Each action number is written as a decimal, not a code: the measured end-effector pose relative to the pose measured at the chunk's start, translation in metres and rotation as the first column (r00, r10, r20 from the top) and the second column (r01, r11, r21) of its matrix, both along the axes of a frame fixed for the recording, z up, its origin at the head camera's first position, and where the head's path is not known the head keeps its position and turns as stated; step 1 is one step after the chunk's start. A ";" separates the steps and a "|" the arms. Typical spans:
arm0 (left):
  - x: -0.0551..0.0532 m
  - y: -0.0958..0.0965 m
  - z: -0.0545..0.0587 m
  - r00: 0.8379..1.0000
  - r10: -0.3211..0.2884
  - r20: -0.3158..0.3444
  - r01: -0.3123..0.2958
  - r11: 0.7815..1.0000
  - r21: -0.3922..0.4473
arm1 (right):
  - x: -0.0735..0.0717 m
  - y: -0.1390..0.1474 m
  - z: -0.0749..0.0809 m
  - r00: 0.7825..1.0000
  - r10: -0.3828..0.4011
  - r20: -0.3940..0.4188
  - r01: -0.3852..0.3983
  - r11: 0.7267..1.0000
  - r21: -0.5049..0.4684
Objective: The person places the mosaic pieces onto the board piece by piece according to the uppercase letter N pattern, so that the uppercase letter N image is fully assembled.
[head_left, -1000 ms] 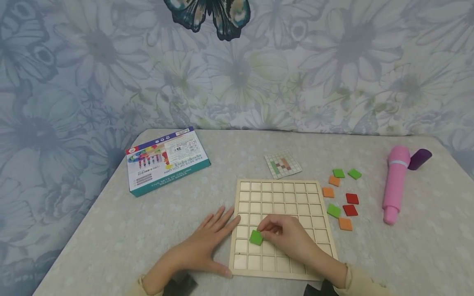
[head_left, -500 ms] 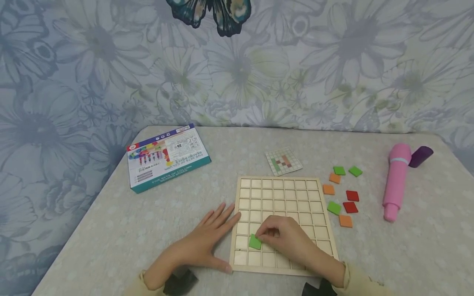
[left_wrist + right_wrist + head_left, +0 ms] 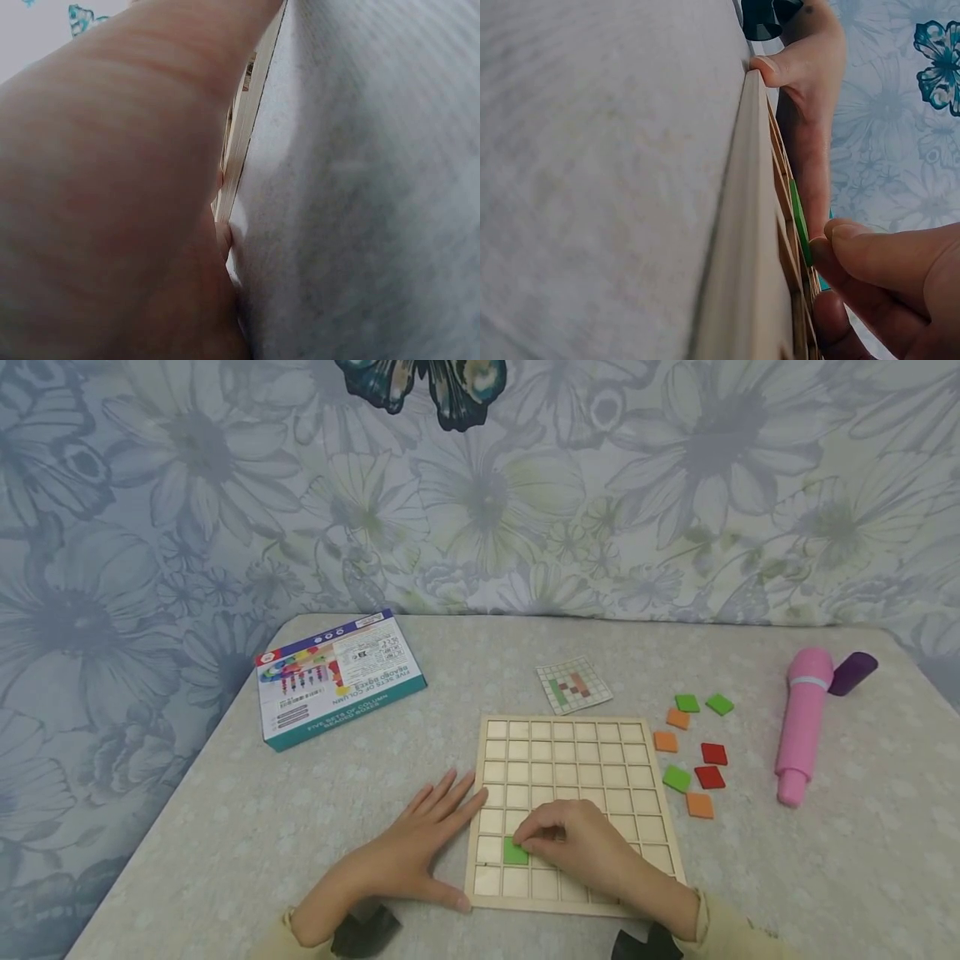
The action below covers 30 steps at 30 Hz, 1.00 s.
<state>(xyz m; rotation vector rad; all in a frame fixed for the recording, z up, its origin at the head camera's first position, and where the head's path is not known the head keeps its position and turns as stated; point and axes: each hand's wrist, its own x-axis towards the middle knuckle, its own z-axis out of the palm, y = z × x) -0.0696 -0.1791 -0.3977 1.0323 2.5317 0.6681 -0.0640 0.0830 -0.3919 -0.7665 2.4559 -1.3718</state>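
Observation:
A square wooden grid board [image 3: 555, 907] lies on the table before me. My right hand [image 3: 581, 843] is over its lower left part, thumb and index finger pinching the corner of a green square tile [image 3: 514, 852]. That tile lies nearly flat over a cell in the second column, one row up from the bottom. In the right wrist view the green tile [image 3: 800, 221] stands a little proud of the slats, fingertips at its end. My left hand [image 3: 412, 852] rests spread beside the board, index fingertip and thumb at its left edge.
Several loose green, orange [image 3: 700, 806] and red tiles [image 3: 709, 777] lie right of the board. Behind it is a printed pattern card [image 3: 573, 685]. A boxed set [image 3: 341, 681] sits back left, and a pink microphone-shaped object [image 3: 805, 727] with a purple piece [image 3: 853, 674] far right.
The green tile has moved slightly down and left with my right hand and turned from tilted to square with the cell. My left hand keeps its place at the board's edge.

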 end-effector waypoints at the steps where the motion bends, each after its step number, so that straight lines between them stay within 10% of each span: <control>1: 0.000 0.001 0.000 1.000 0.000 0.000 0.000 1.000 -0.001 | 0.000 0.001 0.000 1.000 -0.001 0.003 0.001 1.000 0.001; 13: -0.001 0.003 0.001 1.000 -0.002 -0.004 0.002 1.000 -0.009 | -0.010 0.062 0.029 0.987 -0.158 -0.032 0.158 0.987 0.008; 21: 0.000 -0.001 0.002 1.000 0.002 -0.001 -0.002 1.000 0.018 | -0.008 0.131 0.018 0.899 -0.438 0.001 0.437 0.898 0.045; 30: 0.000 0.000 0.001 1.000 -0.001 0.004 0.001 1.000 0.025 | -0.019 0.151 0.010 0.861 -0.506 -0.055 0.509 0.853 0.118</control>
